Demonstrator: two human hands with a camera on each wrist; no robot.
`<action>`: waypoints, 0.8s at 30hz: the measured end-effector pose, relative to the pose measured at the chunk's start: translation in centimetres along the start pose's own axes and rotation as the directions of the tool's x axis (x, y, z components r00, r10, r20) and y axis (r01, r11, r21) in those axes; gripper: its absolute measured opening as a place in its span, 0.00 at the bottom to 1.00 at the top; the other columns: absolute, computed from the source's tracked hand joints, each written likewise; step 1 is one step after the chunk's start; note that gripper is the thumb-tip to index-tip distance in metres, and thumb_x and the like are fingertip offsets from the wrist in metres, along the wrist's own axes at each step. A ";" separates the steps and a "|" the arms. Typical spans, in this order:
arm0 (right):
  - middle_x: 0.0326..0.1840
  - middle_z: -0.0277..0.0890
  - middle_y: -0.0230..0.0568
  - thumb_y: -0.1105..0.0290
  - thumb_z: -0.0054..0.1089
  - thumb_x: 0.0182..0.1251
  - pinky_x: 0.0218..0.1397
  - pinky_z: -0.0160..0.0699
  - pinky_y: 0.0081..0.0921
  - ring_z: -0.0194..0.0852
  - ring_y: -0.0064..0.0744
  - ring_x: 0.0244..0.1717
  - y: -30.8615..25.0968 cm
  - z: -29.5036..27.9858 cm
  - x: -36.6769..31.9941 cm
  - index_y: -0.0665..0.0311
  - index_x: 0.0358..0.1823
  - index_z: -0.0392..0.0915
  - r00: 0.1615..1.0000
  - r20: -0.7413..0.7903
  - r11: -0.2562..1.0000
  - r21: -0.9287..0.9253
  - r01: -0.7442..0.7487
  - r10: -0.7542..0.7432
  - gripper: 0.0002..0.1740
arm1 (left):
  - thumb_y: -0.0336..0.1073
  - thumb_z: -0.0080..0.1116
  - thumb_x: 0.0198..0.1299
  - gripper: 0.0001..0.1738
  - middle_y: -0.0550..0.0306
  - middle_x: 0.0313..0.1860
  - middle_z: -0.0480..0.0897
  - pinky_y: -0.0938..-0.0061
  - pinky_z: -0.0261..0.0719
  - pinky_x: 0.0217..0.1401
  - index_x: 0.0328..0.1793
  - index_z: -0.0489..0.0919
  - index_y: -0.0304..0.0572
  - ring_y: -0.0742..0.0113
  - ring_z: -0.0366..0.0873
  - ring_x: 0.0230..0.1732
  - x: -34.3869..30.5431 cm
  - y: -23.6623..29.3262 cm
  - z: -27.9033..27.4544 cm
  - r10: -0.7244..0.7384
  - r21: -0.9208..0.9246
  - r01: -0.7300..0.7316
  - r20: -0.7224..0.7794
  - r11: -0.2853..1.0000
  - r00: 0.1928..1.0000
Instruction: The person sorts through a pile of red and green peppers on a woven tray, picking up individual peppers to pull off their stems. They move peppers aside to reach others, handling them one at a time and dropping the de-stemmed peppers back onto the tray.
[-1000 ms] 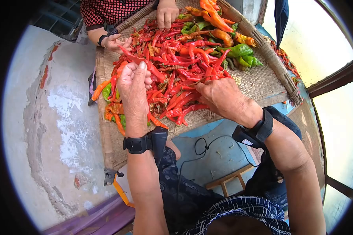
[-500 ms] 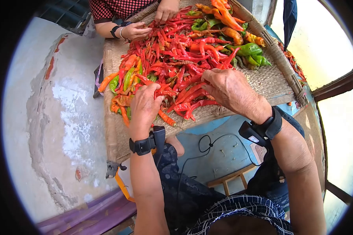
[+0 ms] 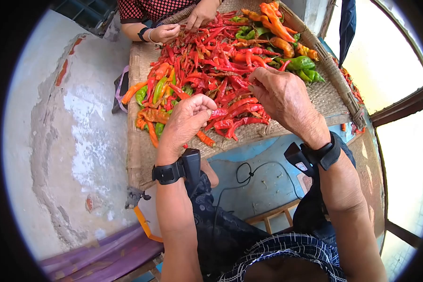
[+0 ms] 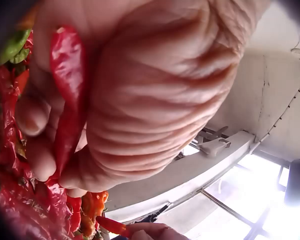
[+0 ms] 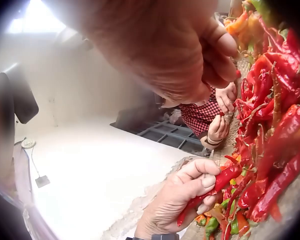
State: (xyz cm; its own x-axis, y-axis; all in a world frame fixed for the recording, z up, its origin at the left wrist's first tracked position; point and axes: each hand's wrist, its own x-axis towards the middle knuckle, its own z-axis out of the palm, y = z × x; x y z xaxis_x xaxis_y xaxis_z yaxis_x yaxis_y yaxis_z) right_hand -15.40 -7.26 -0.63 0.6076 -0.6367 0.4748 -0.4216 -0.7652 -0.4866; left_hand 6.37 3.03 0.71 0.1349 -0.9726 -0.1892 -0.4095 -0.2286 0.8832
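Observation:
My left hand (image 3: 183,120) grips a glossy red chili pepper (image 4: 70,75) between thumb and fingers, over the near left part of the pile. In the right wrist view, that chili pepper's thick end points at the heap. Higher and to the right, my right hand (image 3: 286,101) has bent fingers over the pile's near right side. From its fingertips a small red-orange chili pepper (image 4: 112,226) sticks out in the left wrist view; most of it is hidden. Beneath both hands lies a heap of red chili peppers (image 3: 211,66).
A woven tray (image 3: 331,66) carries the heap, with green peppers (image 3: 303,63) and orange peppers (image 3: 275,23) at the far right. Opposite, another person's hands (image 3: 165,34) work at the pile's far edge. A plastered wall (image 3: 80,122) stands left, a wooden stool (image 3: 272,216) below.
My left hand has let go of a long red chili, dipped to the pile and come up with another. My right hand has risen slightly. The other person's hands have drawn together.

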 end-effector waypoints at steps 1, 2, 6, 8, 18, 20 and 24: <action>0.29 0.76 0.49 0.70 0.61 0.62 0.34 0.78 0.41 0.79 0.53 0.32 -0.1 0.2 0.2 0.65 0.38 0.73 0.998 -0.044 0.999 0.006 0.039 -0.039 0.08 | 0.27 0.53 0.62 0.08 0.66 0.34 0.79 0.83 0.73 0.36 0.46 0.80 0.36 0.81 0.74 0.34 0.0 0.2 -0.2 -0.044 0.052 0.043 0.017 0.998 0.999; 0.29 0.75 0.48 0.69 0.60 0.62 0.33 0.78 0.41 0.79 0.52 0.32 -0.2 0.6 0.4 0.65 0.37 0.71 0.993 -0.086 0.997 0.013 0.078 -0.077 0.09 | 0.29 0.54 0.64 0.11 0.67 0.35 0.80 0.85 0.72 0.38 0.51 0.80 0.39 0.80 0.75 0.34 0.4 -0.3 -0.6 -0.015 0.013 0.015 -0.019 1.000 1.000; 0.29 0.75 0.47 0.69 0.59 0.62 0.31 0.79 0.42 0.80 0.51 0.31 -0.8 1.8 0.8 0.64 0.37 0.71 0.993 -0.089 0.996 0.028 0.080 -0.078 0.09 | 0.30 0.54 0.64 0.14 0.64 0.37 0.82 0.81 0.74 0.40 0.56 0.80 0.42 0.76 0.77 0.35 3.3 0.5 0.1 0.053 -0.430 -0.444 -0.669 0.786 0.742; 0.29 0.75 0.46 0.69 0.59 0.62 0.30 0.79 0.42 0.80 0.50 0.31 -0.8 2.3 0.8 0.64 0.37 0.71 0.994 -0.076 0.997 0.015 0.075 -0.074 0.08 | 0.35 0.53 0.66 0.17 0.57 0.40 0.84 0.76 0.77 0.44 0.59 0.79 0.42 0.71 0.79 0.38 3.8 -2.0 -1.9 0.023 -0.251 -0.309 -0.742 0.917 0.670; 0.28 0.76 0.43 0.70 0.61 0.60 0.28 0.80 0.40 0.81 0.48 0.29 1.5 1.9 -0.3 0.63 0.36 0.72 0.996 -0.005 0.995 -0.043 0.086 -0.086 0.08 | 0.40 0.57 0.61 0.16 0.44 0.35 0.84 0.66 0.77 0.43 0.49 0.81 0.38 0.53 0.83 0.38 4.1 -6.4 -2.5 0.233 0.763 0.159 -0.378 0.626 0.896; 0.29 0.76 0.43 0.70 0.61 0.59 0.28 0.80 0.40 0.81 0.48 0.29 1.6 1.5 -0.3 0.63 0.36 0.71 0.997 -0.002 0.997 -0.033 0.073 -0.073 0.08 | 0.35 0.60 0.60 0.09 0.53 0.32 0.84 0.72 0.77 0.38 0.41 0.82 0.37 0.65 0.82 0.32 3.8 -6.3 -2.6 0.152 0.630 0.186 -0.443 0.754 0.883; 0.28 0.76 0.44 0.71 0.62 0.58 0.29 0.80 0.40 0.80 0.49 0.29 1.9 1.1 -0.5 0.63 0.36 0.71 0.996 0.012 0.995 -0.045 0.088 -0.087 0.09 | 0.30 0.60 0.63 0.04 0.65 0.34 0.81 0.86 0.74 0.38 0.42 0.81 0.39 0.78 0.78 0.33 2.0 -3.4 -2.1 0.123 0.040 -0.117 -0.358 0.992 0.925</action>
State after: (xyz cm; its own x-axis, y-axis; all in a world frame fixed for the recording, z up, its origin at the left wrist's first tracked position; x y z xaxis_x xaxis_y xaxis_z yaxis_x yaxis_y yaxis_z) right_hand -15.82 -8.30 -2.59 0.6500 -0.5665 0.5066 -0.3964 -0.8214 -0.4100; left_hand 9.94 1.93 -1.80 0.3976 -0.9134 0.0875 -0.4584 -0.1151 0.8813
